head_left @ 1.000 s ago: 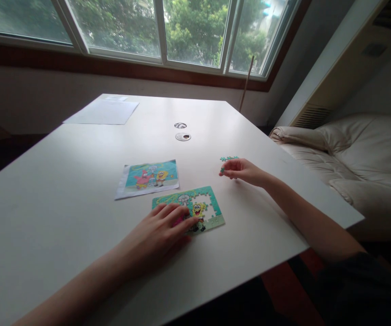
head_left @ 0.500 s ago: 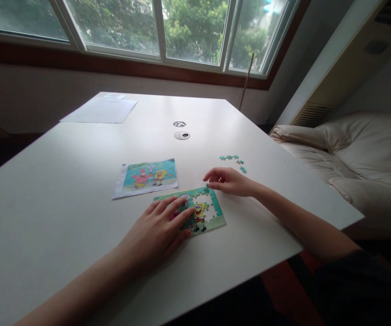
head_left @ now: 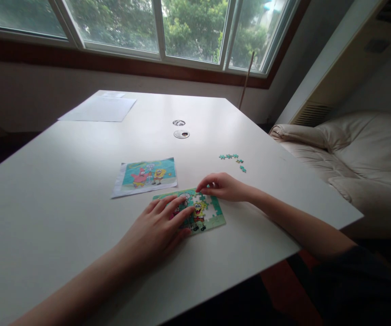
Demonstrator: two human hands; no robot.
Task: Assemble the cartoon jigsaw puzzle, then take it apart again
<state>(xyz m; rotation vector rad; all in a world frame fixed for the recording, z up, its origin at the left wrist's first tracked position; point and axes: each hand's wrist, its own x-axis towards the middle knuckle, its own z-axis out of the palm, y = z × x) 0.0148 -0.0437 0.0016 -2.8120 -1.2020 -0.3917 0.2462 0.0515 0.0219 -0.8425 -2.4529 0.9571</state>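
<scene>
A cartoon jigsaw puzzle (head_left: 217, 221) in a green frame lies on the white table, with an unfilled white patch at its upper right. My left hand (head_left: 163, 222) rests flat across its left part, fingers spread, hiding some of the picture. Over the top edge of the puzzle, my right hand (head_left: 223, 186) pinches a small teal puzzle piece (head_left: 201, 197) between thumb and fingertips, touching or just above the white patch. Several loose puzzle pieces (head_left: 239, 161) lie in a curved row beyond my right hand.
Behind the puzzle lies a printed sheet (head_left: 148, 175) with the same cartoon figures. Two round cable holes (head_left: 181, 134) sit mid-table. White papers (head_left: 98, 110) lie at the far left corner. A cream leather sofa (head_left: 368, 158) stands right of the table.
My right hand has moved left and slightly toward me, carrying the puzzle piece from the frame's top right over the white patch. My left hand stays in place.
</scene>
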